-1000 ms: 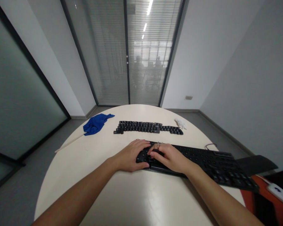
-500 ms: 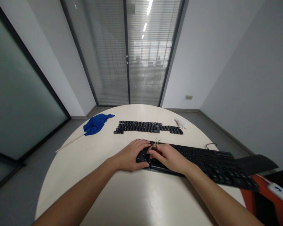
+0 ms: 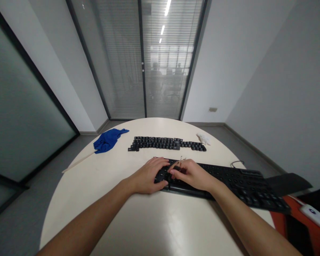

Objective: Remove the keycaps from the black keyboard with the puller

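The left forearm reaches in from the lower left, and the left hand [image 3: 149, 175] lies palm down over the left end of a black computer keyboard [image 3: 220, 176], its fingers [image 3: 160, 161] laid together along the far edge and the thumb spread away toward the near edge, grasping that end loosely between them. The right forearm slants in from the lower right across the keyboard's near edge; the right hand [image 3: 196, 175] is just beside the left, knuckles raised, fingers curled and thumb pointing left. Its fingers are drawn nearly together around a slender wire-pronged tool [image 3: 180, 162], prongs up and the other end down toward the keys; whether it grips a key, I cannot tell. The keyboard lies aslant on the tabletop [image 3: 122, 220], its right end past the edge. Beyond it sit rows of loose black keycaps [image 3: 160, 143].
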The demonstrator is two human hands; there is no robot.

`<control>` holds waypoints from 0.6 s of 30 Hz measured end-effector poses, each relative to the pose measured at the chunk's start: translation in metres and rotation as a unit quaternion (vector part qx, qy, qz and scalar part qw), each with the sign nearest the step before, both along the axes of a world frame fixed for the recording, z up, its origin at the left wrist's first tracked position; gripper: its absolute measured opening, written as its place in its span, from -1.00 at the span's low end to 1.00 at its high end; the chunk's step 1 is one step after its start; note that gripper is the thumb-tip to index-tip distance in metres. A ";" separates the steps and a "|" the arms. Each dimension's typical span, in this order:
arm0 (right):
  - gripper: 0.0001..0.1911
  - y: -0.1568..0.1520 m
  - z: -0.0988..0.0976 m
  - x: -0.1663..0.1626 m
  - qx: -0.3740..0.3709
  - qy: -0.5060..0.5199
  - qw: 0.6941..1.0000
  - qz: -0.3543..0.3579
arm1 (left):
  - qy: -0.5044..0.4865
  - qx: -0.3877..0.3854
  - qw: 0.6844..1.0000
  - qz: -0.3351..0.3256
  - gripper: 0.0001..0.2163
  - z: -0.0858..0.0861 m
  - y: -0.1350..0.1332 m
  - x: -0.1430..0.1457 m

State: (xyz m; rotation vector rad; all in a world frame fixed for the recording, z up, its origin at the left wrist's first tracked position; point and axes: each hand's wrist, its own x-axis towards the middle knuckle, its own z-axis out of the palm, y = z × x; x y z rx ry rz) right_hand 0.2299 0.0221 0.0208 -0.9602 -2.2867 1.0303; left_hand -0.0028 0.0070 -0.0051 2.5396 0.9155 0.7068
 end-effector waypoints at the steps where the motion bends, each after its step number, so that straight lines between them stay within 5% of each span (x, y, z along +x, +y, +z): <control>1: -0.63 0.002 -0.003 0.001 -0.025 0.008 1.000 -0.006 | -0.001 -0.001 1.000 0.001 -0.46 0.000 0.000 0.001; 7: -0.57 0.007 -0.013 0.001 -0.151 0.081 0.985 -0.024 | -0.033 0.000 0.999 0.005 -0.57 0.002 -0.001 0.005; 18: -0.59 0.008 -0.014 0.002 -0.127 0.123 0.984 -0.022 | -0.043 0.000 0.999 0.033 -0.76 0.004 0.000 0.009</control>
